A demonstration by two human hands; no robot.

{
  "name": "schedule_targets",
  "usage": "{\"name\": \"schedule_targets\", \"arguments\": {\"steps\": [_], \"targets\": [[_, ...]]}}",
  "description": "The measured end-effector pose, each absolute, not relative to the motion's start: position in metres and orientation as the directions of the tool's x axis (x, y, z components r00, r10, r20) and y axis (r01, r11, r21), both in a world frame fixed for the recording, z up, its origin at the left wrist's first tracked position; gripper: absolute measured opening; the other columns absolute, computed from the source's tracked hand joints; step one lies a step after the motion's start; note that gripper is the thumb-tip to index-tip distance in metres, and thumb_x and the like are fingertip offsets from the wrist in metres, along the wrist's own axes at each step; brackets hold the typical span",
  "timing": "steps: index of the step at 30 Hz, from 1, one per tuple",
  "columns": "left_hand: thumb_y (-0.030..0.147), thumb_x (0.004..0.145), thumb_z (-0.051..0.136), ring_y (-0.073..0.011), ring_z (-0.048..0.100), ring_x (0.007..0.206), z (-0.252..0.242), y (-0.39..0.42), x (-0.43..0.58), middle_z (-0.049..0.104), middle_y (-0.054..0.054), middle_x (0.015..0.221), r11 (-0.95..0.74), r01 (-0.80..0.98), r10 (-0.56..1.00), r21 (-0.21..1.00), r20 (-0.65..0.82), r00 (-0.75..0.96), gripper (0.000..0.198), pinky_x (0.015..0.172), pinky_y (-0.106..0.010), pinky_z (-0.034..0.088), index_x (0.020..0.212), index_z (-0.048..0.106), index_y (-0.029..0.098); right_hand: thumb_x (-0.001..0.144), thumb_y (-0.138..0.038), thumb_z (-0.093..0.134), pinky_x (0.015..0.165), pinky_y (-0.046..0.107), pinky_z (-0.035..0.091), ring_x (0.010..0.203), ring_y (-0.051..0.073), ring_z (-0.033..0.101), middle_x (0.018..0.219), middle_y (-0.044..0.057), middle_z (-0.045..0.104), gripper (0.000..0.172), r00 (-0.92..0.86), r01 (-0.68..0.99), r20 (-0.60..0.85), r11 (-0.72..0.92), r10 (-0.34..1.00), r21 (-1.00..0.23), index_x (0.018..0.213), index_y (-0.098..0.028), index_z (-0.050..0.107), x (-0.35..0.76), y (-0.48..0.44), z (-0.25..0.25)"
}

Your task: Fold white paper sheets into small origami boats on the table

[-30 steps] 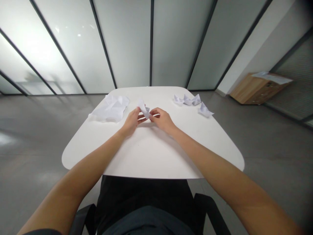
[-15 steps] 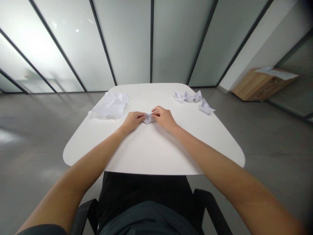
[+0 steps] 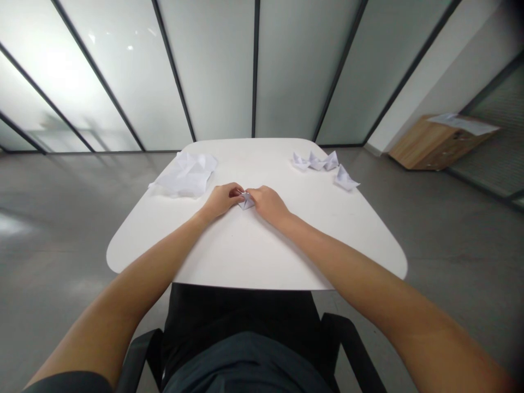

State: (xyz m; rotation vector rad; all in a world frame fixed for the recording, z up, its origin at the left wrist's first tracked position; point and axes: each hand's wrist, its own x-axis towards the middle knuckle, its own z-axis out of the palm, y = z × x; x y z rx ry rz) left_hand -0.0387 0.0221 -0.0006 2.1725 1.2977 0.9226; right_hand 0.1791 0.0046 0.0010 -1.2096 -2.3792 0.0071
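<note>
A small folded white paper piece (image 3: 246,201) lies on the white table (image 3: 254,251) between my two hands. My left hand (image 3: 221,200) pinches its left side with curled fingers. My right hand (image 3: 266,203) presses down on its right side, fingers closed over it. Most of the paper is hidden under my fingers.
A heap of crumpled white sheets (image 3: 186,174) lies at the table's far left. Several folded paper boats (image 3: 323,165) sit at the far right. A wooden cabinet (image 3: 429,143) stands by the right wall. Glass partitions rise behind the table.
The folded paper was held up off the table a second ago; it has come down flat. My right hand has slid left over it, and both hands are closer together.
</note>
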Motion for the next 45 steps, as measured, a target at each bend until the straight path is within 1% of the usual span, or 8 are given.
{"name": "schedule_targets", "arguments": {"steps": [5, 9, 17, 22, 30, 34, 40, 45], "targets": [[0.041, 0.082, 0.074, -0.0193, 0.068, 0.078, 0.001, 0.022, -0.038, 0.077, -0.001, 0.084, -0.451, 0.616, 0.892, 0.646, 0.304, 0.334, 0.021, 0.075, -0.031, 0.050, 0.089, 0.074, 0.021, 0.093, 0.000, 0.046, 0.092, 0.038, 0.050, 0.106, 0.031, 0.068, 0.109, 0.018, 0.077, 0.061, -0.572, 0.800, 0.311, 0.600, 0.759, 0.005, 0.152, -0.011, 0.056, 0.171, -0.010, 0.011], [0.037, 0.084, 0.073, -0.0181, 0.067, 0.078, 0.001, 0.021, -0.038, 0.075, -0.001, 0.084, -0.486, 0.596, 0.872, 0.639, 0.310, 0.380, 0.017, 0.077, -0.031, 0.050, 0.086, 0.072, 0.020, 0.100, -0.006, 0.042, 0.093, 0.040, 0.050, 0.102, 0.030, 0.068, 0.110, 0.019, 0.075, 0.067, -0.561, 0.803, 0.323, 0.596, 0.762, -0.011, 0.166, -0.012, 0.035, 0.169, -0.012, 0.009], [0.042, 0.091, 0.073, -0.0131, 0.065, 0.080, 0.008, 0.016, -0.020, 0.068, -0.001, 0.093, -0.496, 0.201, 0.862, 0.845, 0.452, 0.229, 0.029, 0.077, -0.027, 0.053, 0.102, 0.058, 0.021, 0.096, -0.027, 0.058, 0.086, 0.039, 0.057, 0.087, 0.022, 0.067, 0.094, 0.001, 0.067, 0.049, -0.186, 0.379, 0.420, 0.459, 0.888, -0.804, 0.144, -0.026, 0.045, 0.174, 0.022, -0.005], [0.040, 0.088, 0.078, -0.0187, 0.072, 0.101, 0.012, 0.010, -0.011, 0.072, -0.009, 0.120, -0.332, -0.112, 0.869, 0.937, 0.350, 0.349, 0.057, 0.090, -0.034, 0.058, 0.137, 0.053, 0.024, 0.089, -0.041, 0.070, 0.078, 0.038, 0.063, 0.087, 0.019, 0.069, 0.099, -0.002, 0.065, 0.043, -0.071, -0.090, 0.250, 0.244, 0.966, -0.966, 0.123, -0.031, 0.046, 0.174, 0.028, -0.007], [0.023, 0.086, 0.068, -0.0155, 0.072, 0.087, -0.003, 0.018, -0.011, 0.078, -0.007, 0.108, -0.403, 0.230, 0.914, 0.886, 0.379, 0.143, 0.037, 0.079, -0.027, 0.055, 0.123, 0.070, 0.018, 0.092, -0.036, 0.068, 0.083, 0.046, 0.066, 0.085, 0.021, 0.072, 0.097, 0.002, 0.073, 0.026, -0.166, 0.059, 0.224, 0.236, 0.960, -0.970, 0.116, -0.026, 0.065, 0.173, 0.020, -0.008], [0.015, 0.083, 0.069, -0.0153, 0.072, 0.084, -0.002, 0.019, -0.014, 0.079, -0.004, 0.098, -0.435, 0.359, 0.892, 0.826, 0.450, 0.046, 0.039, 0.077, -0.026, 0.055, 0.121, 0.067, 0.019, 0.099, -0.047, 0.065, 0.086, 0.044, 0.067, 0.081, 0.020, 0.074, 0.101, 0.004, 0.076, 0.028, -0.211, -0.119, 0.108, 0.084, 0.972, -0.989, 0.115, -0.025, 0.066, 0.170, 0.013, 0.004], [0.012, 0.089, 0.060, -0.0183, 0.071, 0.090, 0.011, 0.007, -0.013, 0.079, -0.003, 0.101, -0.610, 0.565, 0.771, 0.556, 0.582, 0.259, 0.032, 0.087, -0.031, 0.054, 0.115, 0.076, 0.024, 0.103, -0.057, 0.059, 0.082, 0.040, 0.067, 0.080, 0.020, 0.074, 0.094, 0.007, 0.077, 0.036, -0.363, -0.283, -0.040, -0.151, 0.931, -0.947, 0.114, -0.023, 0.064, 0.175, 0.003, 0.017], [0.011, 0.086, 0.060, -0.0205, 0.069, 0.092, 0.014, 0.003, -0.008, 0.078, -0.004, 0.101, -0.598, 0.636, 0.775, 0.488, 0.553, 0.305, 0.035, 0.088, -0.032, 0.053, 0.115, 0.075, 0.024, 0.091, -0.032, 0.079, 0.085, 0.040, 0.068, 0.080, 0.018, 0.075, 0.099, 0.003, 0.076, 0.036, -0.360, -0.310, -0.054, -0.175, 0.931, -0.934, 0.119, -0.025, 0.058, 0.179, 0.002, 0.018]]}}
